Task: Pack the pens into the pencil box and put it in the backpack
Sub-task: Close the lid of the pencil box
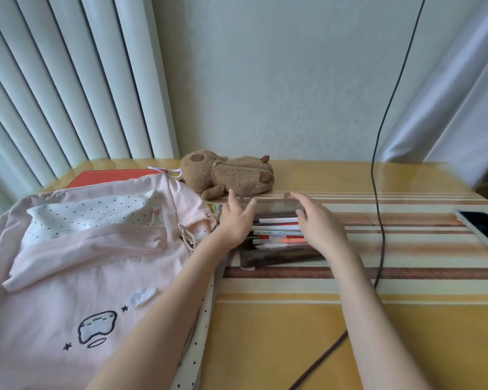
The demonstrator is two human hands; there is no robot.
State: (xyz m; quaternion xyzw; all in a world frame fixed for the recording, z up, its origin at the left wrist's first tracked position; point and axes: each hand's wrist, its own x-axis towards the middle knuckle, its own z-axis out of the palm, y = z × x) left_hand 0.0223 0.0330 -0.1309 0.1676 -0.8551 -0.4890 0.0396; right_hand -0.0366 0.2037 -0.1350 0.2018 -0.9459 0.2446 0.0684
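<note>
Striped table (pixel 350 299) | pencil box (pixel 279 256) beside backpack (pixel 68 249) | both our hands, left hand (pixel 235 220) and right hand (pixel 319 223), open over pens (pixel 278 228) | we judge box rigid, light, slick: grip its ends

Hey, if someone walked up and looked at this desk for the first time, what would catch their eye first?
Probably the two hands, left hand and right hand, reaching onto the clear pencil box of pens at the centre of the striped tablecloth. Next, the big pink backpack filling the left side, and the brown plush capybara lying behind the box by the wall.
</note>
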